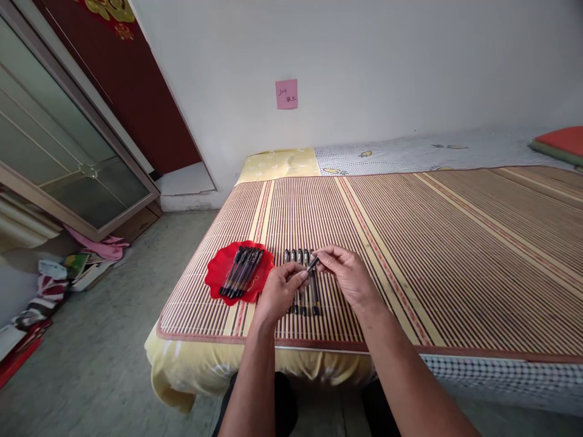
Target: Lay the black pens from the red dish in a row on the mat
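Observation:
Between my two hands is a dark pen (312,264), held at a slant over the striped mat. My left hand (283,290) pinches its lower end, and the fingers of my right hand (342,271) are closed on its upper end. Just below and behind the hands, several capped black pens (314,297) lie side by side on the mat, partly covered by my left hand. Left of them sits a red scalloped plate (216,267), with several more black pens (241,271) bunched together on it.
The bamboo mat (401,243) covers a bed with a yellow sheet (200,364) hanging over its front edge. A pink note (286,94) is stuck on the wall. At far right lies a red and green folded item (560,144). Floor clutter (50,288) and a glass-paned door (77,139) are at left.

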The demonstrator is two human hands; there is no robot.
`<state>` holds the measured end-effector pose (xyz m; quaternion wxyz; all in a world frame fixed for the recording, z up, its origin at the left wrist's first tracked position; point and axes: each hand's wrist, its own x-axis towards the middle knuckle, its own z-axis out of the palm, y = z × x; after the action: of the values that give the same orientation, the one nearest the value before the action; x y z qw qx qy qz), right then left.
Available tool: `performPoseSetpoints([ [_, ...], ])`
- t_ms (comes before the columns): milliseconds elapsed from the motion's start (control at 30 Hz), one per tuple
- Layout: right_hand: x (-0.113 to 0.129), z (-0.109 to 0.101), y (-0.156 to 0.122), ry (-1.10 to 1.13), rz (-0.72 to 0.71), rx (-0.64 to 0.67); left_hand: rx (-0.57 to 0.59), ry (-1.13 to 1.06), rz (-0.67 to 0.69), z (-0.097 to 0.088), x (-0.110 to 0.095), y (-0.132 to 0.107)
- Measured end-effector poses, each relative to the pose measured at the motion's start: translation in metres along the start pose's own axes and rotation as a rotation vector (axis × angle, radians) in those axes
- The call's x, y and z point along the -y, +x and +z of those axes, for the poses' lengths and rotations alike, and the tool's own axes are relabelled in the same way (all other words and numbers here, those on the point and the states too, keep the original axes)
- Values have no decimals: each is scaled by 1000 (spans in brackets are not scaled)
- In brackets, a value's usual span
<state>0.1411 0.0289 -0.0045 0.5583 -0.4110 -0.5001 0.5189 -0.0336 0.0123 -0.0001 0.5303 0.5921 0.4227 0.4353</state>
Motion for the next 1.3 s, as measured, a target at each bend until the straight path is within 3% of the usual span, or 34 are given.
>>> performPoseSetpoints([
  [100, 0, -1, 0, 0, 5, 9, 64, -71, -40, 6, 2, 1],
  [267, -5, 0, 0, -29, -10, -8, -134, -125, -39, 19, 6, 4],
  [467, 3, -2, -1, -32, 14, 61, 45, -141, -36, 19, 5, 2],
  [667, 3, -6, -2, -33, 14, 38, -100, -210, -30, 22, 5, 3],
  [833, 5, -9, -1, 4, 38, 103, 62, -218, -65, 22, 3, 1],
  [1000, 2, -12, -1, 9, 52, 131, 34, -279, -86, 24, 2, 1],
  [1167, -3, -16, -1, 79, 71, 173, 124, -280, -99, 23, 5, 0],
  [1300, -4, -16, -1, 89, 83, 175, 109, -328, -136, 24, 6, 0],
])
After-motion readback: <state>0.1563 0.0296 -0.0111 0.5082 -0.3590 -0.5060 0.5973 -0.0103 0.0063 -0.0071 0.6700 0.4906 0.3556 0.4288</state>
